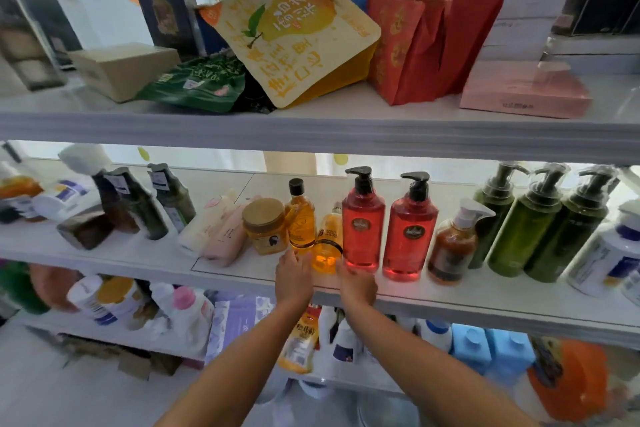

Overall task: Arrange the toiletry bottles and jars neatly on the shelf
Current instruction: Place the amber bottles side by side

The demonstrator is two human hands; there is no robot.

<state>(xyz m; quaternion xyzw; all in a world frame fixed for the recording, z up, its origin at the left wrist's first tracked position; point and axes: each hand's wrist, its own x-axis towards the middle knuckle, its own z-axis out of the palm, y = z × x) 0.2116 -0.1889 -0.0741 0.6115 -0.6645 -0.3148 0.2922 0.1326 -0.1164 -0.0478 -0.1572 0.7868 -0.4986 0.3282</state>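
Orange bottle flanked by left hand and right hand at the middle shelf's front edge.
Left fingers are held straight beside its base; the right hand's grip cannot be told.

Glossy clear plastic red pump bottles, matt jar lid, smooth white shelf

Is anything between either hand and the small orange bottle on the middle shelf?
Nothing visible. The orange bottle stands near the shelf front, with the left hand and right hand close beside it. The amber bottle and red pump bottle flank it without blocking.
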